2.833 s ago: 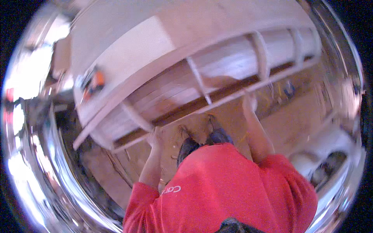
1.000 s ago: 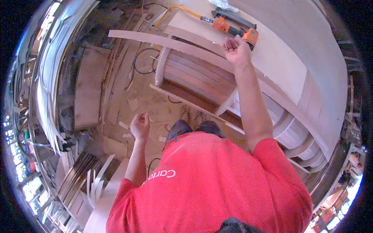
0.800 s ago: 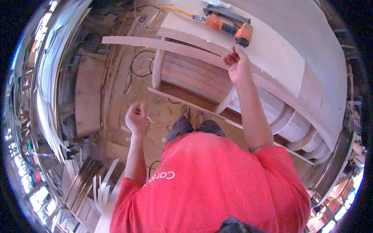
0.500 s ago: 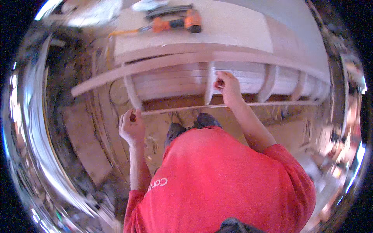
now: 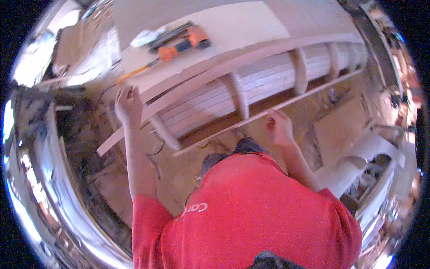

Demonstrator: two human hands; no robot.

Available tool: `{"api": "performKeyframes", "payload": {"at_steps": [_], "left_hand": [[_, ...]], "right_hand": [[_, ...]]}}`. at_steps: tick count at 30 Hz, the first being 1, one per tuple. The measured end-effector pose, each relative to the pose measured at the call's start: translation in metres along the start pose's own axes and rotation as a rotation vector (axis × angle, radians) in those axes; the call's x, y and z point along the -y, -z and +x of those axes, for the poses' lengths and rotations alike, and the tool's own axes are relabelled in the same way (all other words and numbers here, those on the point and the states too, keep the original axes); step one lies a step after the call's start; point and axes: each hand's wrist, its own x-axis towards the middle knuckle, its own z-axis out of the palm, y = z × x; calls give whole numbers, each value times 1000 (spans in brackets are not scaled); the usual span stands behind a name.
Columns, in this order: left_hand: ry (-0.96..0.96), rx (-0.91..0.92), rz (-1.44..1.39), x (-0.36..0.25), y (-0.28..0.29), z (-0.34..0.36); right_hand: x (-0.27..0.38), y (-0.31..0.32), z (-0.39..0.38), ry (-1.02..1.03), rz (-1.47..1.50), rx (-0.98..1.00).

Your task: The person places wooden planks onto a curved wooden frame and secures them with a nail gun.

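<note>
Left hand [image 5: 128,105]: raised at the left end of the curved wooden frame, fingers curled in; can't tell if there's something small in them. Its forearm crosses in front of the long curved strip [image 5: 215,74] in this view, contact unclear. Right hand [image 5: 280,127]: loosely curled, fingertips right by the near rail [image 5: 224,131]; can't tell if they touch it or pinch anything. Neither hand has a clear hold on the frame. The frame lies across the middle of the scene, left end nearer, right end farther: upright ribs [image 5: 237,96] between strip and rail, slatted backing [image 5: 197,107] behind. Strip's left end sticks out past the leftmost rib; dark gap on its far side toward the left. Beyond that, the nail gun [image 5: 183,42] sits on a pale sheet [image 5: 242,24], orange hose [image 5: 134,73] off its left end, clear plastic bag [image 5: 145,38] just beside it. Step, my read: working along the frame, hands between grips, nailer parked. Next move, if it's on the strip, calls for a firm grip near the overhanging end and a check of that gap; if it's nailing, a free hand has to reach over the frame.
</note>
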Motion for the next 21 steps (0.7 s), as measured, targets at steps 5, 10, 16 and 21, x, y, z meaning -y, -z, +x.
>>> {"api": "performKeyframes", "payload": {"at_steps": [5,10,16,21], "left_hand": [[-388,96,-55,12,-43,54],[-662,257,164,-36,-111,93],[-613,546,415,-61,-166,118],[-530,627,560,-6,-198,154]], "right_hand": [[-26,28,-2,-38,33,-143],[-67,81,4,-7,-110,-117],[-171,171,-12,-35,-426,-281],[-248,210,-40,-6,-527,-323]]}}
